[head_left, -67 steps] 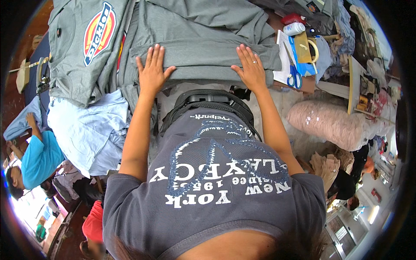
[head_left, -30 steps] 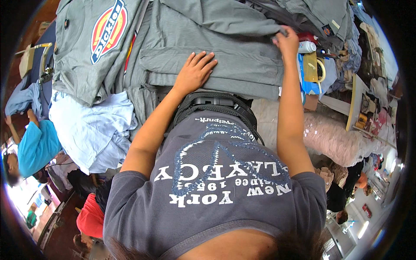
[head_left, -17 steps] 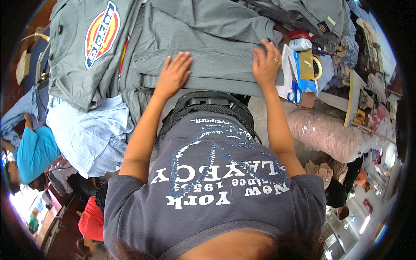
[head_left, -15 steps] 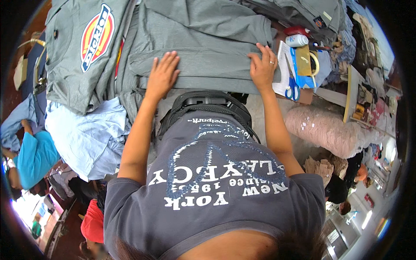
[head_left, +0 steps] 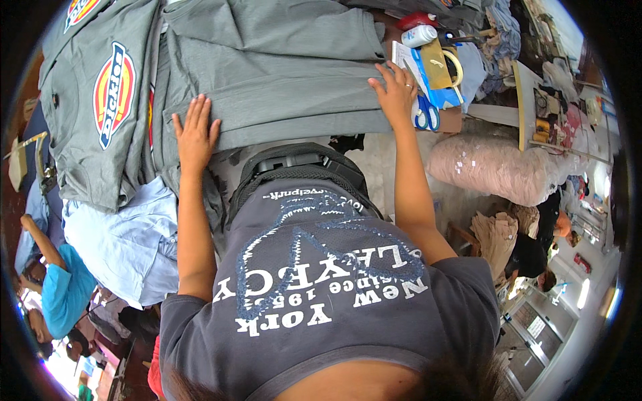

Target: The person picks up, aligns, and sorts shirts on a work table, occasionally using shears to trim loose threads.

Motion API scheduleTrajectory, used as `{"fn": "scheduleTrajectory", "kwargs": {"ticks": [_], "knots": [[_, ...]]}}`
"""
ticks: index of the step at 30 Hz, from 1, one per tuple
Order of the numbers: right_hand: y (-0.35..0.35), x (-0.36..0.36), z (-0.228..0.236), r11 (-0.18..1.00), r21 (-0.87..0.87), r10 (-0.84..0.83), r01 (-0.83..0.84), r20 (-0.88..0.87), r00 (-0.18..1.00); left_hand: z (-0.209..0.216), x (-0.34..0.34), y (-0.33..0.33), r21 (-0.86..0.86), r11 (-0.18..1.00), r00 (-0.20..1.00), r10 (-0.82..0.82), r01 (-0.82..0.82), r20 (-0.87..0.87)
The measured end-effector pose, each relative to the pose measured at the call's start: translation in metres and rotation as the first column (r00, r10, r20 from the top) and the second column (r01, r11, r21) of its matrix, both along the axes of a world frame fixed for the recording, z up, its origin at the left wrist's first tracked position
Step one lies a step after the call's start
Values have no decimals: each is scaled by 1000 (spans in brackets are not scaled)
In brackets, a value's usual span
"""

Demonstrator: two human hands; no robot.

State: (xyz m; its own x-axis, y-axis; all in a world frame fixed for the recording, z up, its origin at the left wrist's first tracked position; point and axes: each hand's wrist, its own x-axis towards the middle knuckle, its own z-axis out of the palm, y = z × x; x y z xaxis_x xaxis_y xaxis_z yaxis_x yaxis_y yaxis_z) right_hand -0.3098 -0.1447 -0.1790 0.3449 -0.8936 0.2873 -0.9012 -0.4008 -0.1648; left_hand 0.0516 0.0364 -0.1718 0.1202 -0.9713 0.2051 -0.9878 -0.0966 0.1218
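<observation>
A grey garment (head_left: 281,93) lies spread on the table in front of me, with a long folded strip along its near edge. My left hand (head_left: 196,134) rests flat on the left end of that strip, fingers straight and pointing away from me. At the strip's right end, my right hand (head_left: 396,97) lies on the cloth with its fingers apart. Neither hand grips anything. Left of the garment is a grey T-shirt (head_left: 73,127) with a colourful printed badge (head_left: 114,95).
Blue-handled scissors (head_left: 426,113), a roll of tape (head_left: 455,69) and a white bottle (head_left: 419,36) are right of my right hand. Light blue shirts (head_left: 124,244) hang at the left. A wrapped pink bundle (head_left: 488,167) lies at the right. A person in blue (head_left: 67,291) is at far left.
My left hand has slid left and a little nearer along the cloth, so my hands are farther apart. My right hand stays near the right end. The whole view has shifted.
</observation>
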Motion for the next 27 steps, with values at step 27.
{"fn": "scheduleTrajectory", "kwargs": {"ticks": [27], "knots": [[-31,-27,-7,935,322,-318,151,566,760,44,62,-18,-23,991,942,116,-129,-315]]}}
